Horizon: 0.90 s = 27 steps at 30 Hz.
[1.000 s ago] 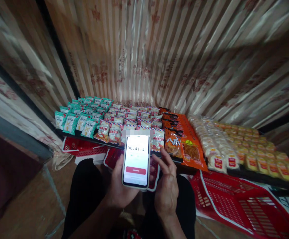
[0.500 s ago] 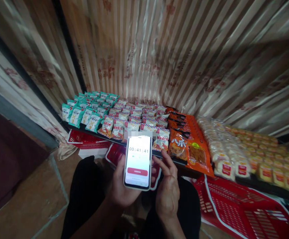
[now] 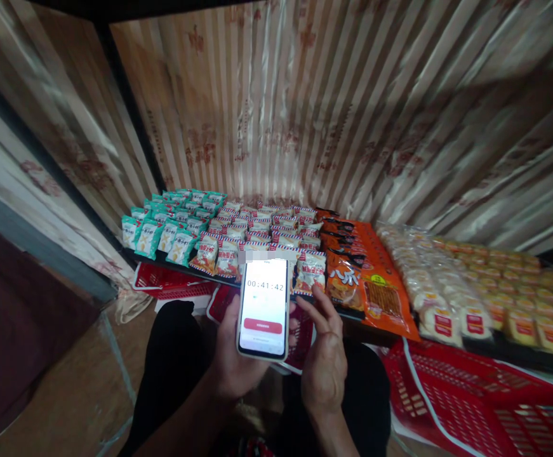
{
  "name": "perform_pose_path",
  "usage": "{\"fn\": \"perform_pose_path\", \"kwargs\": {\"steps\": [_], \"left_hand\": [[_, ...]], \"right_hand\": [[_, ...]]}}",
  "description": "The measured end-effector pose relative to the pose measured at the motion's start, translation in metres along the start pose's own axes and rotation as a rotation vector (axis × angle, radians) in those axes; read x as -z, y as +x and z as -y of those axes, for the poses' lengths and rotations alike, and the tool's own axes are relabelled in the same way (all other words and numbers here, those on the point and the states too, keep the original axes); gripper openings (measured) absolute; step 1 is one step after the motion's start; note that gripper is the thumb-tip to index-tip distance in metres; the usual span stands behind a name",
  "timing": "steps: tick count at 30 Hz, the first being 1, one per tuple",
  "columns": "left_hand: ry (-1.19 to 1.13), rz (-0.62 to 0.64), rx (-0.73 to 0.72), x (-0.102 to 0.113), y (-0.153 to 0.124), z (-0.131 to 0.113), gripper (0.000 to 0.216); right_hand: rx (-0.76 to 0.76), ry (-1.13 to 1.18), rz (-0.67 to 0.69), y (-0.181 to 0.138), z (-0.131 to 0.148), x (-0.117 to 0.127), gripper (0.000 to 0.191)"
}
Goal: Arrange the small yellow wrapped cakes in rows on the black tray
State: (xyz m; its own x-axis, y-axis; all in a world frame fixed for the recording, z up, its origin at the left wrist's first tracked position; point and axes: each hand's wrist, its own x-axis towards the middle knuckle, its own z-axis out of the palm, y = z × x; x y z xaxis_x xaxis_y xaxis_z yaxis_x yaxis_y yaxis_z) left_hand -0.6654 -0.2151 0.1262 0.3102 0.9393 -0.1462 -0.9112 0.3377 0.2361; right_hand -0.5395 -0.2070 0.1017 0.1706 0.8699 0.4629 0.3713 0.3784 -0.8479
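Note:
A smartphone (image 3: 263,308) stands tilted toward me, its bright screen showing a running timer at 00:41:42 and a red button. My left hand (image 3: 238,358) is wrapped round its lower part, thumb on the left edge and fingertips on the right. Just right of the phone, my right hand (image 3: 324,355) holds nothing, with its index and middle fingers stretched forward. Behind the phone lie rows of white snack bags (image 3: 257,228) with red print. Green snack bags (image 3: 169,222) are to their left, and orange snack packs (image 3: 383,285) to their right.
Clear-wrapped pale buns (image 3: 440,317) and small yellow cakes (image 3: 526,324) fill the right of the low black shelf. Red plastic baskets (image 3: 486,393) stand beneath it. A striped curtain (image 3: 276,108) hangs behind, with a black post (image 3: 128,95) at left.
The timer has gone from 00:41:41 to 00:41:42. My view has tilted up slightly, so the shelf sits lower in the picture. Both hands keep nearly the same pose.

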Motion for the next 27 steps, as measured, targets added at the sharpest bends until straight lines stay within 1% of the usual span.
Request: {"fn": "perform_pose_path", "kwargs": {"steps": [3,6,9,19,27], "left_hand": [[0.001,0.029,-0.024,0.001,0.002,-0.004,0.052],[-0.019,0.042,-0.039,0.003,0.004,-0.008,0.044],[-0.036,0.04,-0.021,0.005,0.007,-0.012,0.041],[-0.039,0.026,0.008,0.008,0.014,-0.02,0.054],[-0.034,0.007,0.026,0.006,0.016,-0.026,0.056]], "right_hand": [[0.002,-0.01,0.019,0.002,-0.002,-0.004,0.061],[0.007,-0.01,0.039,0.004,-0.002,-0.009,0.062],[0.006,0.02,0.042,0.005,0.0,-0.013,0.06],[0.003,-0.002,0.033,0.011,0.003,-0.019,0.059],[0.004,-0.008,0.028,0.017,0.006,-0.022,0.061]]}}
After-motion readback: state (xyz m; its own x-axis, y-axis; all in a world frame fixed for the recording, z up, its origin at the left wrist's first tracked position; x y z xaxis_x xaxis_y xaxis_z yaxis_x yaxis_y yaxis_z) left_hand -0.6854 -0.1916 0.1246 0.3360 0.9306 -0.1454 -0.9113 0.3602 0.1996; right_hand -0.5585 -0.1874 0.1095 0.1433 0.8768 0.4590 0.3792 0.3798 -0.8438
